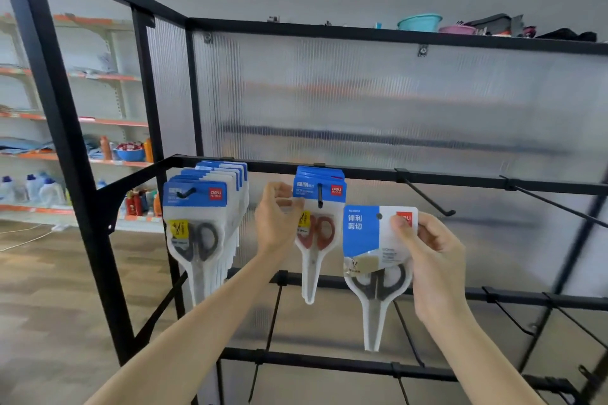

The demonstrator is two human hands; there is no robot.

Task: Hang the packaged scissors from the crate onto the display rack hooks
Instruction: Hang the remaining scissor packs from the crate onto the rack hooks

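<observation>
Two hands work at the middle hook (319, 196): the left hand (276, 217) pinches the hung red-handled packs (317, 223), apparently steadying them, while the right hand (427, 253) grips a black-handled scissors pack (376, 260) just right of it, hole unthreaded.

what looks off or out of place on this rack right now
Little stands out. The pack in the right hand is off any hook and slightly tilted; the left hand grips the red-handled packs, which hang straight.
</observation>
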